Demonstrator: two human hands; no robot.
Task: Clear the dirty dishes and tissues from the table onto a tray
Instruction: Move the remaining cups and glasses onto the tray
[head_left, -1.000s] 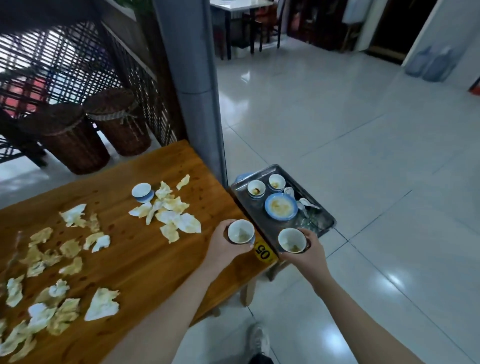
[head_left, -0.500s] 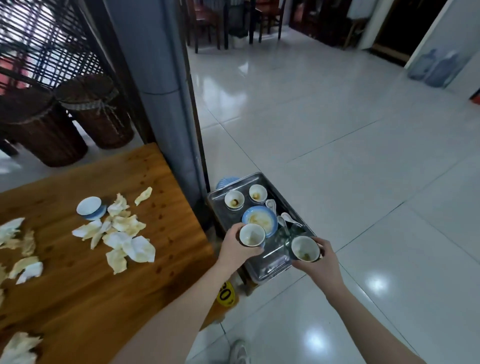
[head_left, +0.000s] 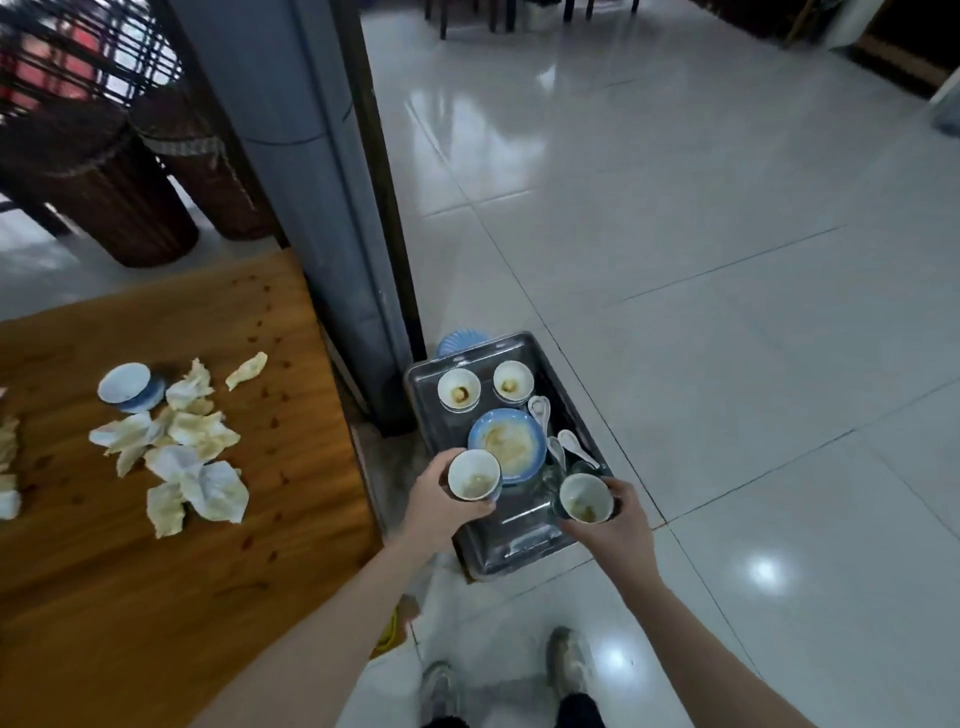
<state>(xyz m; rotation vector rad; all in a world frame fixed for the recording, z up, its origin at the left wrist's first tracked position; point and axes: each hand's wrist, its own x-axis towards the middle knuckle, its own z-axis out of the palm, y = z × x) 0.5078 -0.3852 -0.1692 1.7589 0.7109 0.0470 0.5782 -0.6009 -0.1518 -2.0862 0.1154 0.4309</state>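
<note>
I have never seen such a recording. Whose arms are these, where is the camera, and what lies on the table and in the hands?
There is no machine: a person works with bare hands. The camera sits on the person's head and looks down, so the arms enter from below. The left hand holds the left cup, the right hand the right cup, both dirty, over a tray beside the table. The tray holds two more cups, a plate and spoons. On the table lie tissues and a small bowl.

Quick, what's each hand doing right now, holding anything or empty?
Left hand: closed around a small white ceramic cup with brown residue, over the grey metal tray.
Right hand: closed around a second stained white ceramic cup.
</note>
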